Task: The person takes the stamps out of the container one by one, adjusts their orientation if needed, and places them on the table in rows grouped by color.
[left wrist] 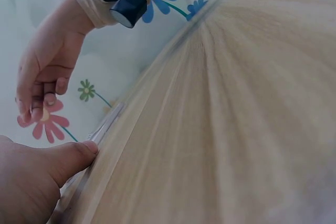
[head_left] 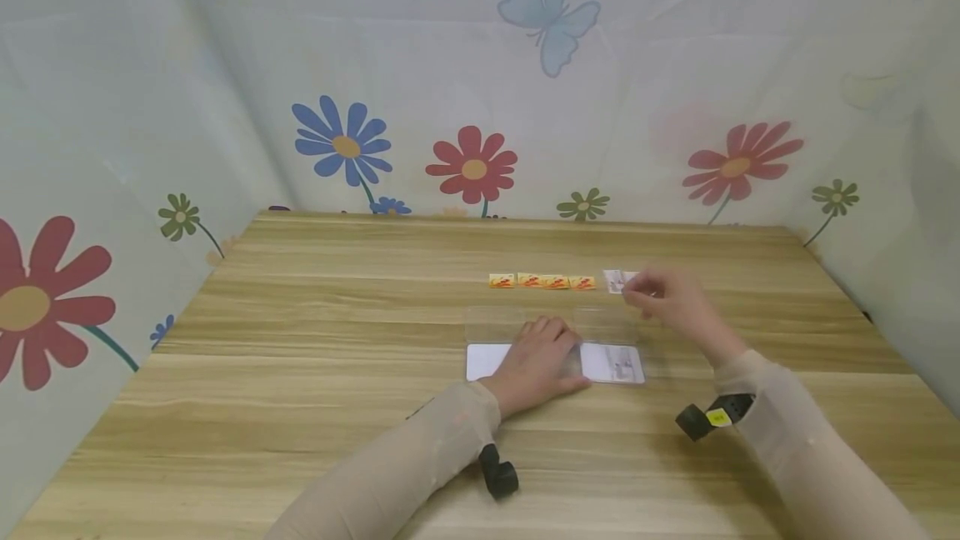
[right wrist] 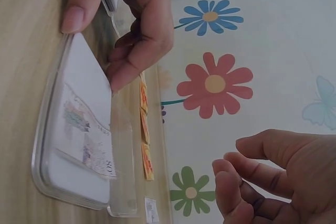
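Note:
Two shallow clear plastic cases with white insides lie side by side, lids folded back: a left case (head_left: 486,362) and a right case (head_left: 600,363). A printed paper slip (right wrist: 86,135) lies on the right case's white surface. My left hand (head_left: 536,363) covers the inner ends of both cases. In the right wrist view its thumb and fingers grip opposite edges of the right case. My right hand (head_left: 671,302) hovers beside pale printed slips (head_left: 615,280) at the back right. Its fingers are loosely curled, and nothing shows between thumb and forefinger in the right wrist view (right wrist: 278,177).
Several yellow-orange slips (head_left: 555,282) form a row behind the cases. The clear lids (head_left: 603,323) lie flat toward that row. Wood-grain tabletop (head_left: 337,340) surrounds everything, and a flower-printed curtain (head_left: 600,107) stands along its back and sides.

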The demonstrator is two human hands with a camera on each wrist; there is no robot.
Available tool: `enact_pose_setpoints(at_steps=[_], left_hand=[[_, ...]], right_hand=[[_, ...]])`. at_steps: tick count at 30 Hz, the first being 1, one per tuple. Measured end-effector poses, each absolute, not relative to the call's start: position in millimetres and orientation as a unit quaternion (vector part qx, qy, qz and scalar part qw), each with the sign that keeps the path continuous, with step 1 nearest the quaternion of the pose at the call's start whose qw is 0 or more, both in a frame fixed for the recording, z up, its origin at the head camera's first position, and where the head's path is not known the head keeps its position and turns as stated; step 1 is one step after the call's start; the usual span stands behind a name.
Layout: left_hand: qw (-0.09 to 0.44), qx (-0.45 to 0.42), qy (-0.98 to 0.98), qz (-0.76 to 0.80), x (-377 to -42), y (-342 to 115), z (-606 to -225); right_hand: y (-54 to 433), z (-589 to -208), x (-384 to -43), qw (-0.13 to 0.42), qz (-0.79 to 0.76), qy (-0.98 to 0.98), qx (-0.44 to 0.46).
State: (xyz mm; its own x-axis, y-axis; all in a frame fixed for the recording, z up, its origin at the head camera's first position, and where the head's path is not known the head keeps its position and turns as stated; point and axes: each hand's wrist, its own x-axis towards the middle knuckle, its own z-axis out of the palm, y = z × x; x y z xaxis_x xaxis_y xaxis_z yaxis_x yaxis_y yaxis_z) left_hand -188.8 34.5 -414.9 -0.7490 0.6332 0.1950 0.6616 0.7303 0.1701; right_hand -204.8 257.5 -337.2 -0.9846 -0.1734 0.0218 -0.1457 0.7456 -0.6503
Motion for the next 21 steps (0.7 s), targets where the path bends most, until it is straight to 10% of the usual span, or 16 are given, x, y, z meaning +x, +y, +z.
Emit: enact_pose_setpoints(at_steps=[21], left_hand=[[0.057, -0.347, -0.930, -0.106, -188.9, 34.0, -415.8]], right_hand=[[261.3, -360.5, -189.0, 0.015, -0.341, 0.934, -0.108]])
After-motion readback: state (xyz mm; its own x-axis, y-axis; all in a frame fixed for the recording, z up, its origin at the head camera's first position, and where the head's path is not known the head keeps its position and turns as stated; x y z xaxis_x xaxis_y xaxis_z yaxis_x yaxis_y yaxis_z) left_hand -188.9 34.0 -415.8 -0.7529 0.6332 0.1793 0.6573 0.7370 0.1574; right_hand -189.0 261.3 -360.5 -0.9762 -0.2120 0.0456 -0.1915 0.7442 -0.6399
